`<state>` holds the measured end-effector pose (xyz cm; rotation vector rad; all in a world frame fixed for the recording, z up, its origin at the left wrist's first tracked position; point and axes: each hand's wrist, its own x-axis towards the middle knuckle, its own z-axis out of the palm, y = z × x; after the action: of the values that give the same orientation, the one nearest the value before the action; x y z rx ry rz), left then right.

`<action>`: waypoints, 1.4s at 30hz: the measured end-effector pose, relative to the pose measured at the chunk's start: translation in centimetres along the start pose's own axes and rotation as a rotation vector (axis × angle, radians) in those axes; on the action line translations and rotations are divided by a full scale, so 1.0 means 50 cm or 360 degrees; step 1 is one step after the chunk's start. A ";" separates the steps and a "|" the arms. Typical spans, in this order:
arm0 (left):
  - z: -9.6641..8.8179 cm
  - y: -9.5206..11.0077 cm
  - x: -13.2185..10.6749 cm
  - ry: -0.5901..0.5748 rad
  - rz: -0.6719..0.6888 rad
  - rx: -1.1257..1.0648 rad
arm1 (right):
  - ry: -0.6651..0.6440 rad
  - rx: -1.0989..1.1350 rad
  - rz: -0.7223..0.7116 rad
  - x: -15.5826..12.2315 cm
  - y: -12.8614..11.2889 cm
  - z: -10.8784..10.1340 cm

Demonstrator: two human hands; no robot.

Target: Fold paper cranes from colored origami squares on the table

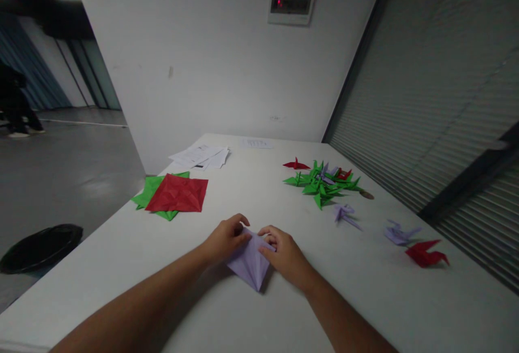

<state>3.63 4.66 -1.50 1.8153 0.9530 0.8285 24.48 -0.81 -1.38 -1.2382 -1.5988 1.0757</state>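
A folded lilac paper [250,262], shaped like a kite with its tip toward me, lies on the white table [121,245]. My left hand [226,239] pinches its upper left edge with curled fingers. My right hand [285,254] presses and pinches its upper right edge. Both hands meet at the paper's top.
Red and green paper sheets [175,194] lie stacked at the left. White printed sheets [201,157] sit at the far edge. A pile of green, red and lilac paper cranes [323,182] is at the right, with loose lilac cranes [399,232] and a red crane [425,253] nearer. A black bin [40,246] stands on the floor.
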 end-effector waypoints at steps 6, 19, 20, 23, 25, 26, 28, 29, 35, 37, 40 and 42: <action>-0.004 -0.010 0.002 -0.0153 -0.0240 -0.0290 | 0.0148 0.0142 0.0066 0.013 0.005 -0.013; -0.011 -0.008 0.010 0.0037 -0.0264 -0.0643 | 0.0228 0.0257 0.0161 0.021 0.019 -0.021; -0.011 -0.009 0.010 0.0041 -0.0257 -0.0632 | 0.0225 0.0268 0.0168 0.021 0.019 -0.021; -0.011 -0.010 0.010 0.0059 -0.0243 -0.0597 | 0.0223 0.0285 0.0160 0.021 0.020 -0.022; -0.011 -0.008 0.010 0.0070 -0.0241 -0.0589 | 0.0230 0.0279 0.0141 0.021 0.021 -0.022; -0.012 -0.007 0.010 0.0078 -0.0241 -0.0589 | 0.0233 0.0273 0.0133 0.021 0.021 -0.023; -0.013 -0.006 0.011 0.0094 -0.0237 -0.0587 | 0.0230 0.0293 0.0143 0.020 0.021 -0.024; -0.014 -0.005 0.011 0.0103 -0.0236 -0.0587 | 0.0222 0.0322 0.0163 0.020 0.020 -0.024; -0.016 -0.005 0.012 0.0199 -0.0200 -0.0557 | 0.0283 0.0313 0.0201 0.016 0.013 -0.030; -0.017 -0.003 0.012 0.0211 -0.0199 -0.0561 | 0.0287 0.0292 0.0160 0.016 0.013 -0.031; -0.016 -0.002 0.011 0.0203 -0.0203 -0.0558 | 0.0255 0.0302 0.0137 0.017 0.014 -0.031; -0.016 -0.003 0.011 0.0196 -0.0198 -0.0543 | 0.0253 0.0303 0.0127 0.017 0.013 -0.031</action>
<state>3.19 5.48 -1.25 1.4130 0.9285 0.9685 25.98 0.34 -1.45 -1.2346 -1.3061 1.1221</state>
